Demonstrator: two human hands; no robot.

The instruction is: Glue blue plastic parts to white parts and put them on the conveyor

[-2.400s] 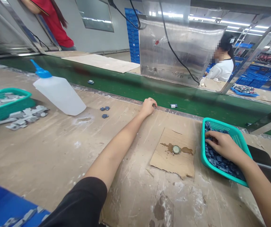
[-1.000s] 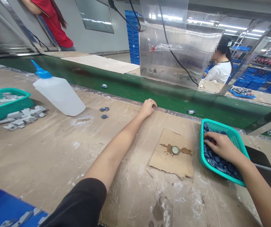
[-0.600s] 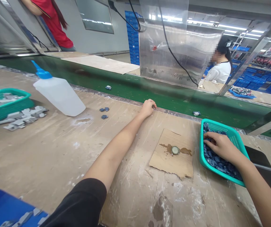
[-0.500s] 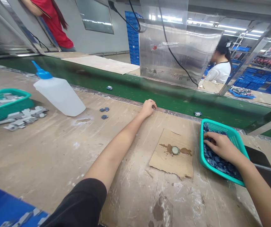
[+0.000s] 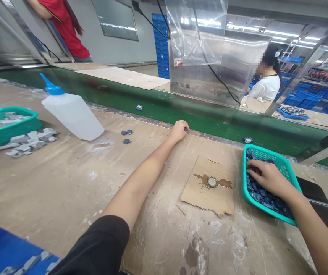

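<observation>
My left hand (image 5: 180,130) rests at the far edge of the brown table (image 5: 92,187), beside the green belt (image 5: 169,110). Its fingers curl inward, and whatever they might hold is hidden. On the right, my right hand (image 5: 262,175) reaches over the rim of a teal basket (image 5: 245,194) and touches the small dark blue parts (image 5: 262,194) inside; its fingertips are partly among them. Between the hands lies a cardboard piece (image 5: 195,194) with a bottle cap (image 5: 212,182) and wet brown stains. Several small dark pieces (image 5: 127,141) sit left of my left hand.
A white bottle with a blue nozzle (image 5: 75,114) stands at the left, near a teal basket (image 5: 32,124) and loose grey parts (image 5: 33,141). Small parts (image 5: 139,108) ride on the belt. Two people are beyond it. A dark flat object (image 5: 315,194) lies right of the blue parts' basket.
The small parts on the green belt have moved to the right. A hanging clear plastic sheet has swung lower and left. Both my hands stay where they were.
</observation>
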